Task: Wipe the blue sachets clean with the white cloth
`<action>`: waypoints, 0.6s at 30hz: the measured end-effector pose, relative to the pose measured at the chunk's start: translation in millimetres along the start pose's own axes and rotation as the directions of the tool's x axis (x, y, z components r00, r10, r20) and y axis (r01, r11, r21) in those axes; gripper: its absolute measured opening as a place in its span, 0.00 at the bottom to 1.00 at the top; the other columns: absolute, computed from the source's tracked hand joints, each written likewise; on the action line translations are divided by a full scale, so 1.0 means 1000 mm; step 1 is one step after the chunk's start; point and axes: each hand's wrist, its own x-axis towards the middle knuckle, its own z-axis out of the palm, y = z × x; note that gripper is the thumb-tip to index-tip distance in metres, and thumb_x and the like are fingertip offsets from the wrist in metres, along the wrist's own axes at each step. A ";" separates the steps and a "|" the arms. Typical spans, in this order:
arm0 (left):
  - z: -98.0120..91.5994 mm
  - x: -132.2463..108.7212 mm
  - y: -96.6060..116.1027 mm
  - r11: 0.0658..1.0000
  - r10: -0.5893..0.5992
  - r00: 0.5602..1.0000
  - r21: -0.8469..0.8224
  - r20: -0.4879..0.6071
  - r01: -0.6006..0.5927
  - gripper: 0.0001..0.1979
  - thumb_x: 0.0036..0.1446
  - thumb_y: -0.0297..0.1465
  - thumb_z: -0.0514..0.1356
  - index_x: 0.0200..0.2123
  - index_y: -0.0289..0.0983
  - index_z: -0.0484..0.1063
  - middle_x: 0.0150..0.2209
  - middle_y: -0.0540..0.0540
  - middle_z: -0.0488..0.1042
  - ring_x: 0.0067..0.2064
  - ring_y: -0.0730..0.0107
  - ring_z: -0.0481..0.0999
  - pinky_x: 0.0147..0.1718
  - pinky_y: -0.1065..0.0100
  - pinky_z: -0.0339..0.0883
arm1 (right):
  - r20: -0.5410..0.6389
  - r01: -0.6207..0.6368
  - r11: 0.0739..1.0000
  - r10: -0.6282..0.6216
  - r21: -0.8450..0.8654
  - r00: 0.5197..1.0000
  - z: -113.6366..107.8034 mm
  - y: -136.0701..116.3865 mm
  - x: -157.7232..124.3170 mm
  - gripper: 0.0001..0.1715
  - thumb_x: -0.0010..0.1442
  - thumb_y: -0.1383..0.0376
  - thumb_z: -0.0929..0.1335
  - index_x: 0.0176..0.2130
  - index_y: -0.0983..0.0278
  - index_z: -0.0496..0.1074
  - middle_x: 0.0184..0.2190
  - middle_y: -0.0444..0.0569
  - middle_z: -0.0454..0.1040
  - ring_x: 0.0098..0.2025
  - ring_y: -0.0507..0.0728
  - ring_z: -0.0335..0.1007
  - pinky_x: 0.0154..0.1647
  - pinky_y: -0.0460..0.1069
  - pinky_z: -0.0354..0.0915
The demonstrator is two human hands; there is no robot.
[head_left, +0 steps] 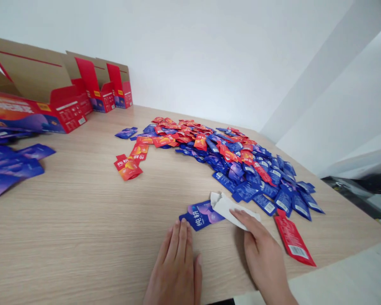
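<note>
A blue and purple sachet (200, 215) lies face up on the wooden table (114, 228). My left hand (177, 260) rests flat, its fingertips touching the sachet's left end. A folded white tissue (230, 208) covers the sachet's right end, and my right hand (263, 248) has its fingers closed on it. To the right of that hand lies a single red sachet (292, 239). Beyond both hands spreads a large pile of blue and red sachets (241, 161).
Open red cardboard boxes (71, 112) stand at the back left. Blue sachets (11, 167) are stacked at the left edge. Red sachets (127, 166) lie left of the pile. A white wall (193, 55) rises behind the table; dark items (365, 190) are at the right.
</note>
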 end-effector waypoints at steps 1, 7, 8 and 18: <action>0.000 0.000 0.000 1.000 -0.006 1.000 0.001 -0.010 0.006 0.26 0.64 0.33 0.52 0.59 0.22 0.71 0.58 0.33 0.79 0.60 0.55 0.77 0.58 0.59 0.69 | -0.003 0.032 0.998 -0.031 0.052 1.000 0.001 -0.007 0.000 0.31 0.66 0.73 0.60 0.60 0.55 0.78 0.61 0.47 0.78 0.64 0.62 0.74 0.67 0.63 0.70; 0.006 -0.011 -0.003 0.998 0.048 0.998 -0.036 0.044 -0.046 0.21 0.65 0.36 0.55 0.53 0.28 0.75 0.53 0.36 0.82 0.56 0.55 0.79 0.57 0.58 0.70 | 0.122 0.336 0.922 -0.363 0.193 0.924 0.024 -0.059 0.005 0.42 0.60 0.81 0.59 0.63 0.52 0.76 0.65 0.42 0.74 0.70 0.57 0.66 0.70 0.59 0.67; 0.007 -0.012 -0.004 0.998 0.050 0.997 -0.036 0.051 -0.048 0.22 0.65 0.36 0.55 0.55 0.28 0.74 0.54 0.36 0.82 0.57 0.54 0.78 0.57 0.58 0.69 | 0.130 0.323 0.930 -0.347 0.174 0.929 0.025 -0.056 0.006 0.42 0.60 0.81 0.59 0.62 0.52 0.76 0.65 0.43 0.74 0.70 0.58 0.66 0.70 0.60 0.66; 0.005 -0.005 -0.001 1.000 0.013 1.000 -0.013 0.009 -0.013 0.27 0.63 0.33 0.55 0.60 0.22 0.69 0.60 0.30 0.77 0.62 0.52 0.75 0.59 0.57 0.67 | 0.015 0.081 0.993 -0.082 0.089 0.996 0.003 -0.011 0.008 0.31 0.67 0.74 0.60 0.60 0.55 0.78 0.61 0.47 0.78 0.65 0.61 0.73 0.67 0.63 0.70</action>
